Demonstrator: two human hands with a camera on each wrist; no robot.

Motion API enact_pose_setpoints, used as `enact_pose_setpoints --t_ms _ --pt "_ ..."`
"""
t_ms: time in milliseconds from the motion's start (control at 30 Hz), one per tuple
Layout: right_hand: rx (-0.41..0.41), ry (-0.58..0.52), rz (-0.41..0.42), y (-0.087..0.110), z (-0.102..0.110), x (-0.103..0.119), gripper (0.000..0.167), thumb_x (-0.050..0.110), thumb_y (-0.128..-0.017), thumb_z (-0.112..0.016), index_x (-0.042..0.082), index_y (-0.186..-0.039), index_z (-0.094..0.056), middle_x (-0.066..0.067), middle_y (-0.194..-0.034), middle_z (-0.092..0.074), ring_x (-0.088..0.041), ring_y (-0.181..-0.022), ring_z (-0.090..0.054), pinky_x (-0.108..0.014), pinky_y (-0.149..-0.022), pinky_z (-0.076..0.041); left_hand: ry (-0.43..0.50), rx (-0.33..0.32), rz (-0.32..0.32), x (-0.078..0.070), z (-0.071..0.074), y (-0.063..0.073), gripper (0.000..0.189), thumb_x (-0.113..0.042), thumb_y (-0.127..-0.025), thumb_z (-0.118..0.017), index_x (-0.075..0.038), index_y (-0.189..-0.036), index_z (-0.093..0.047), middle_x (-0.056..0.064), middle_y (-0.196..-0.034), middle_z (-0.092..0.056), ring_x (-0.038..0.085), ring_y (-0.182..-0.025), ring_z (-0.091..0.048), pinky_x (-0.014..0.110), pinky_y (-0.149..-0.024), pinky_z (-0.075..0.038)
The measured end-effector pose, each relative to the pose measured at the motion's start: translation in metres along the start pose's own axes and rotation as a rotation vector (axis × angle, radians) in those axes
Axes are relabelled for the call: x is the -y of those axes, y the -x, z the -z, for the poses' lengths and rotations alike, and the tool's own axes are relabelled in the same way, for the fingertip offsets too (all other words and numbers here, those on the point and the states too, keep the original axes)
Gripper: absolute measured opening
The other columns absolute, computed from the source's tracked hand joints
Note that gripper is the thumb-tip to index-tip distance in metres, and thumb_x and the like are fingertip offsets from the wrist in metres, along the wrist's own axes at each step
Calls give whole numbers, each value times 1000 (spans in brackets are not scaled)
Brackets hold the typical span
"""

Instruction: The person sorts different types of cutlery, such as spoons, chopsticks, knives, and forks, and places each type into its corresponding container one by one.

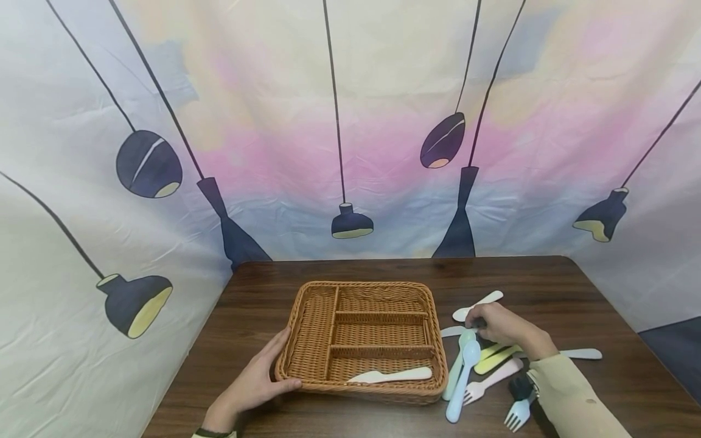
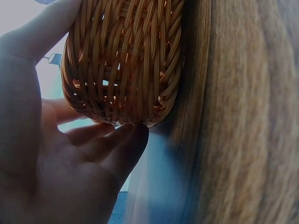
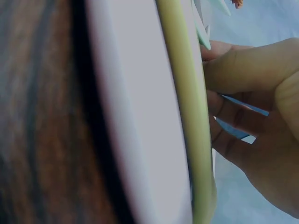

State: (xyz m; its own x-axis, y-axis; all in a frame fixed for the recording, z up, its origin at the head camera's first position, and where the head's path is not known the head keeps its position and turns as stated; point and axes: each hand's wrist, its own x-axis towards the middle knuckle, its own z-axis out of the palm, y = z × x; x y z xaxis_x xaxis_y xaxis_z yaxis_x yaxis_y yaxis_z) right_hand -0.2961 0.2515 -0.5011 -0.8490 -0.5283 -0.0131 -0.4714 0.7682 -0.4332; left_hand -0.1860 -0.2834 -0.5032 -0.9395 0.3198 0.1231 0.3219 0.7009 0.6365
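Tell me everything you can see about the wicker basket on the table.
The wicker basket is golden brown, woven from what looks like rattan, and rectangular with rounded corners and a thick rim. Dividers make one compartment running front to back on the left and three narrower ones on the right. It sits upright on the dark wood-look table. A white knife lies in the nearest right compartment. The person's left hand grips its near-left corner.

The brown table [image 1: 257, 304] carries a wicker basket [image 1: 378, 291] — and, beside it, pastel cutlery [image 1: 470, 354].
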Motion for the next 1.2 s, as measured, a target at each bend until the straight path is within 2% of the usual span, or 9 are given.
enact_pose_setpoints --t_ms 433,667,933,1200 --pt "32 -10 37 2 2 2 28 -9 -78 -66 12 -95 -73 5 -91 -66 -6 -79 -58 -26 -66 -50 5 21 29 -1 2 -1 104 -47 -77 -79 -9 -156 -22 22 -158 -25 45 -140 -30 64 -103 -33" --pt "4 -16 20 4 5 2 28 -6 -79 -66 13 -98 -73 6 -92 -65 -4 -80 -56 -26 -68 -50 0 15 31 -1 1 -1 105 -48 -76 -79 -9 -156 -23 22 -158 -26 45 -140 -31 63 -102 -35" --pt "-29 -8 72 6 10 1 28 -6 -79 -66 12 -99 -72 6 -91 -63 -4 -80 -55 -25 -67 -50 -6 27 39 1 1 -1 104 -47 -78 -79 -11 -157 -21 22 -158 -25 46 -140 -31 64 -102 -34" --pt "-36 -14 64 6 12 2 28 -5 -80 -67 13 -101 -72 5 -95 -64 -7 -83 -58 -26 -69 -51 -2 36 48 1 2 -1 103 -46 -79 -78 -13 -157 -19 23 -158 -23 48 -139 -30 65 -101 -35"
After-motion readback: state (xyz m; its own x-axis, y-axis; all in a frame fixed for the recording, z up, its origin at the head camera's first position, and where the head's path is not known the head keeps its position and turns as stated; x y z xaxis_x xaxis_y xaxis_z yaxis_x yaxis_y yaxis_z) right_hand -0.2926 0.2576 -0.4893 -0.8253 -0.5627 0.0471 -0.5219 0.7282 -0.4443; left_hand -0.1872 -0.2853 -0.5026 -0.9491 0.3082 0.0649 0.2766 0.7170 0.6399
